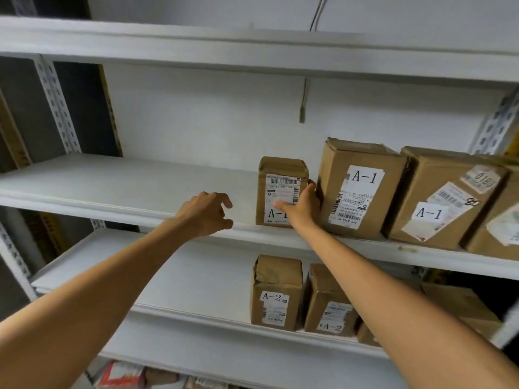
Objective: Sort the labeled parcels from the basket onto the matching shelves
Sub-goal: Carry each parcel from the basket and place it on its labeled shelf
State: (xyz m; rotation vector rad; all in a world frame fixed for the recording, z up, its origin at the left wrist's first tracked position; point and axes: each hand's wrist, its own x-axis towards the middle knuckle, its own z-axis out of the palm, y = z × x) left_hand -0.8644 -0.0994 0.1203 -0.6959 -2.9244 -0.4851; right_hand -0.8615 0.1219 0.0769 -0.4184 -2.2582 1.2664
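A small brown parcel labeled A-1 stands upright on the middle white shelf. My right hand grips its right side, thumb across the label and fingers behind the edge. My left hand hovers just left of it above the shelf lip, fingers loosely curled and holding nothing. Two larger A-1 parcels, one close beside the small one and one further right, stand on the same shelf. On the shelf below stand two A-2 parcels, the left and the right.
The top shelf runs across above. A grey cable hangs down the back wall. Perforated metal uprights frame the rack at left and right. More parcels sit at the far right, and packages lie at the bottom left.
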